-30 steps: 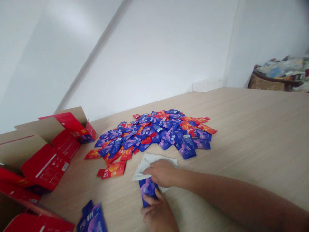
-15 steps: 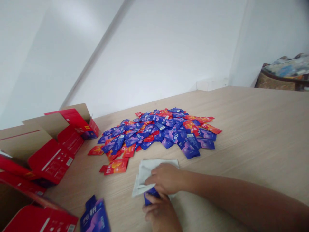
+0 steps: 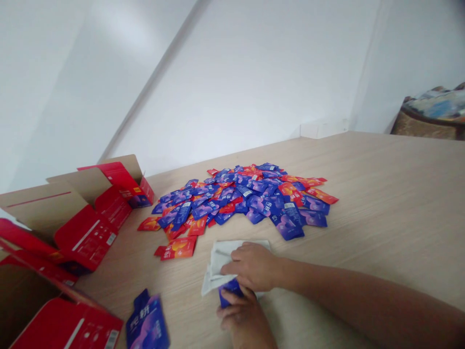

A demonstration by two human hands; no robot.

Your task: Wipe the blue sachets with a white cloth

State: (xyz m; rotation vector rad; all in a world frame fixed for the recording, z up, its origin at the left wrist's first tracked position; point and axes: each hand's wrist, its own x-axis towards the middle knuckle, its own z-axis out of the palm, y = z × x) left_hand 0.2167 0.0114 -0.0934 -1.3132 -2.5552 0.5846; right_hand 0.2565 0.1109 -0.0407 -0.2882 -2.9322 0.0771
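On the wooden table, my right hand is closed on a white cloth and presses it over a blue packet. Only the packet's lower edge shows under the cloth. My left hand lies just below, fingers curled round that packet. Behind both hands spreads a pile of blue and red packets. One red packet lies apart, to the left of the cloth.
Open red-and-brown cardboard boxes stand at the left edge, with another red box at the bottom left corner. A larger blue pouch lies near the front. A cluttered basket sits far right by the white wall.
The cloth has come down over the blue packet, which showed much more one second ago. The view has shifted slightly, and both hands stay in the same spot.
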